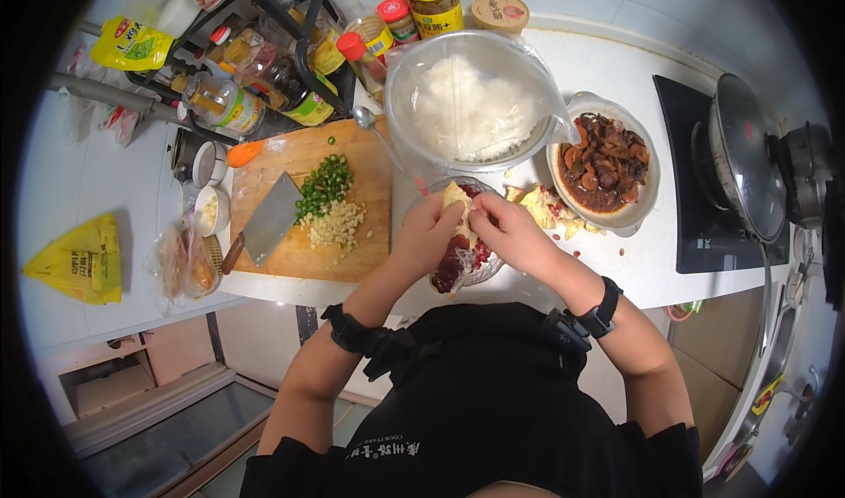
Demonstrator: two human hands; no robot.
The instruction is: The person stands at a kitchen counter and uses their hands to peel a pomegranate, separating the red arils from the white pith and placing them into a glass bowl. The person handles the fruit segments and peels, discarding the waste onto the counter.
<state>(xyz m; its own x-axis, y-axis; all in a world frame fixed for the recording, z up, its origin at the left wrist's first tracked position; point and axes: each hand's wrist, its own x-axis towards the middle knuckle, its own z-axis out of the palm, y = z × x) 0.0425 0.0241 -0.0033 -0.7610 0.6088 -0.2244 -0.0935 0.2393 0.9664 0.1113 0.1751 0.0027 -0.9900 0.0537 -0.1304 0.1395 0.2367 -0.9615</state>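
Both of my hands are around a piece of pomegranate (pixel 455 260) with dark red arils, pale rind and white membrane. My left hand (pixel 424 229) grips it from the left, thumb on top. From the right, the fingers of my right hand (pixel 507 226) pinch its upper part. Below the fruit is a clear glass bowl (pixel 490 270), mostly hidden by my hands; red arils show near its rim. Torn pomegranate peel (pixel 536 205) and a few loose arils lie on the counter just right of my right hand.
A wooden cutting board (pixel 370 148) holds a cleaver (pixel 269 219), chopped green chili (pixel 323 184) and minced garlic (pixel 338 224). Behind the bowl stands a plastic-covered basin of rice (pixel 472 112). To the right are a dish of braised meat (pixel 604 161) and a cooktop (pixel 700 240) with a lidded pan (pixel 749 158).
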